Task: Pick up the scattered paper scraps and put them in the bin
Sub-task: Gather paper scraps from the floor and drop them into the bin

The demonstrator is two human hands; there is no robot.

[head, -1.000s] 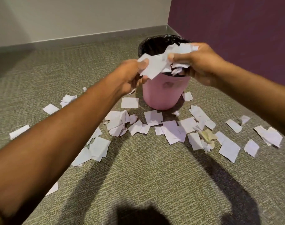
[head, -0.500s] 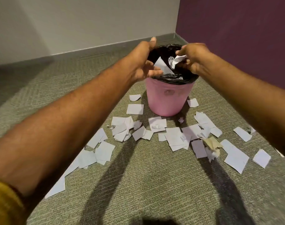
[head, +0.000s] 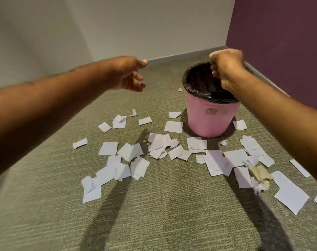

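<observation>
R hand hung over pink bin, fingers curled w/ no paper showing, prob. so drops land inside; L hand loose, empty, left of it; paper scraps littered carpet nearer.

the bin is set on the floor close to the right wall, near the corner. the paper scraps are spread on the floor in front of it and to both sides. one small scrap is seen behind it to the left. the right hand is held over the bin's mouth, and the left hand is held in the air well to its left.
</observation>
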